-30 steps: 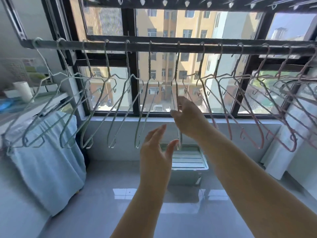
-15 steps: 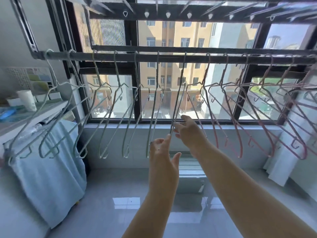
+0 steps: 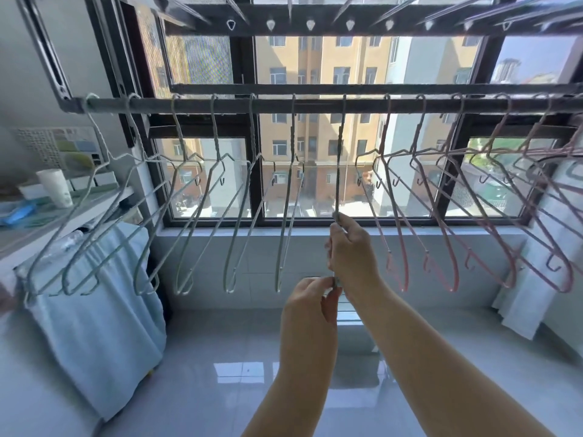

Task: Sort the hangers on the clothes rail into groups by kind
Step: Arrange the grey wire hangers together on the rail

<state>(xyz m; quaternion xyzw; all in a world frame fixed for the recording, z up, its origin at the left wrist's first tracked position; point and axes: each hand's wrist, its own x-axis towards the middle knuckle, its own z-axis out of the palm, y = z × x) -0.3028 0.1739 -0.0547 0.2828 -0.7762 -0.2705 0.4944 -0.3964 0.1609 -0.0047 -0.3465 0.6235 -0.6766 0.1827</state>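
**Edge-on hanger held at mid-rail**

The lower end of a hanger is pinched by the left hand. Its wires are gripped higher up by the curled fingers of the right hand. The hanger is hooked over the clothes rail, between pale hangers leftward and pink hangers rightward. Seen edge-on, it appears greyish. A window is seen behind.

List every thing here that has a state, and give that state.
clothes rail: horizontal, hung with hangers along its length
pale hangers: hooked on the rail, left group
pink hangers: hooked on the rail, right group
middle hanger: hooked on the rail between the groups, held by both hands
right hand: grips the middle hanger midway
left hand: pinches its lower end
white cup: upright
blue towel: draped, hanging down
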